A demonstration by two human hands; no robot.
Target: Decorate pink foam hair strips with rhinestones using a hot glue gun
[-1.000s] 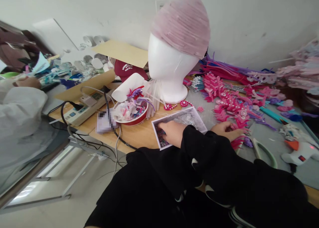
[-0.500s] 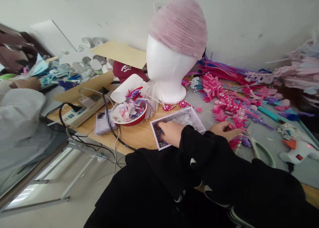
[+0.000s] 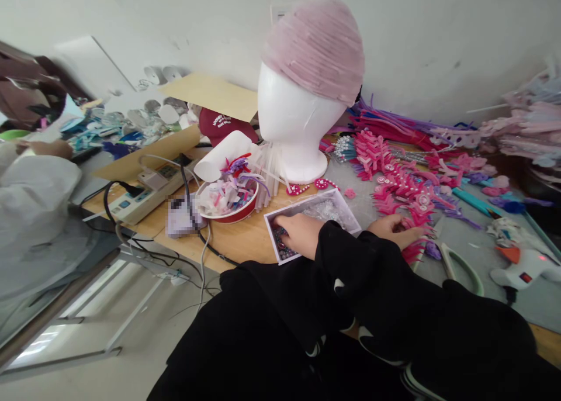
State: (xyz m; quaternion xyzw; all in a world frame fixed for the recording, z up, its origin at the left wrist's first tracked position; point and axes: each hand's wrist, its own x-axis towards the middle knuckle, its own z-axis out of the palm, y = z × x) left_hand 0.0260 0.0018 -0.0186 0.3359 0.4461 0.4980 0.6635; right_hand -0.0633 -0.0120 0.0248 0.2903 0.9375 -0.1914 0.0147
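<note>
My right hand (image 3: pixel 301 232) reaches across in front of my left arm into a white box (image 3: pixel 302 204). Its fingers are bent down among small dark beads (image 3: pixel 286 252) in the near left part, and its fingertips are hidden. Clear beads (image 3: pixel 325 211) lie in the box's other part. To the right of the box, my left hand (image 3: pixel 391 231) has its fingers curled toward its thumb, close to pink fuzzy pieces (image 3: pixel 414 252). Whatever sits between those fingers is too small to make out. Above them lies a row of pink pieces with pearls (image 3: pixel 405 185).
A white mannequin head (image 3: pixel 293 114) wears a pink cap (image 3: pixel 318 47). Left of it stand a red-and-white bowl (image 3: pixel 236 215) of scraps and a power strip (image 3: pixel 131 205) with cables. Scissors (image 3: pixel 464 272) and a glue gun (image 3: pixel 523 272) lie at right. Another person's sleeve (image 3: pixel 35 208) shows at far left.
The fingers of my right hand have shifted slightly among the beads. My left hand stays in the same place.
</note>
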